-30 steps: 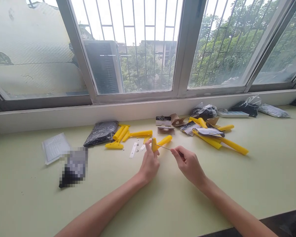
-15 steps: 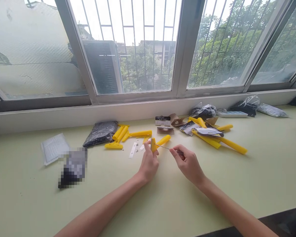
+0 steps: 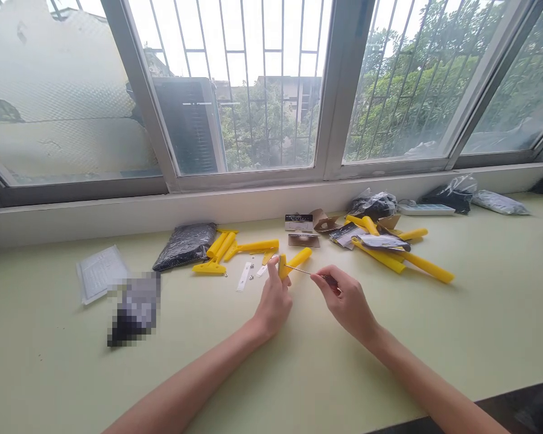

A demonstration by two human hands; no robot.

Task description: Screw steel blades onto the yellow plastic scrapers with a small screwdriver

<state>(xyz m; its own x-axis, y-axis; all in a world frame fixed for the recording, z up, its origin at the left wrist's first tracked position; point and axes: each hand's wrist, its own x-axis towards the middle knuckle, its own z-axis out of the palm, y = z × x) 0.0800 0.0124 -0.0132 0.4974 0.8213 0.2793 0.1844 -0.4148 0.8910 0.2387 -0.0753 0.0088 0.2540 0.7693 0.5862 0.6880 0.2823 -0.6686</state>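
My left hand (image 3: 275,301) is closed around the head of a yellow scraper (image 3: 300,261), whose handle points away to the upper right. In my right hand (image 3: 344,298) is a screwdriver (image 3: 302,270), its thin metal shaft reaching left to the scraper's head. My fingers cover most of the screwdriver's handle. Just left of my left hand lie a white strip (image 3: 243,276) and several small screws (image 3: 251,276). Beyond them are more yellow scrapers (image 3: 221,248), a few lying close together.
A black plastic bag (image 3: 185,245) and a clear packet (image 3: 102,274) lie at the left, near a pixelated dark item (image 3: 136,310). On the right is a pile of yellow scrapers (image 3: 428,267) with cards (image 3: 382,241). Bagged items (image 3: 452,194) line the window wall.
Both hands keep nearly the same pose, with the screwdriver still against the scraper's head. The whole view shifts very slightly.
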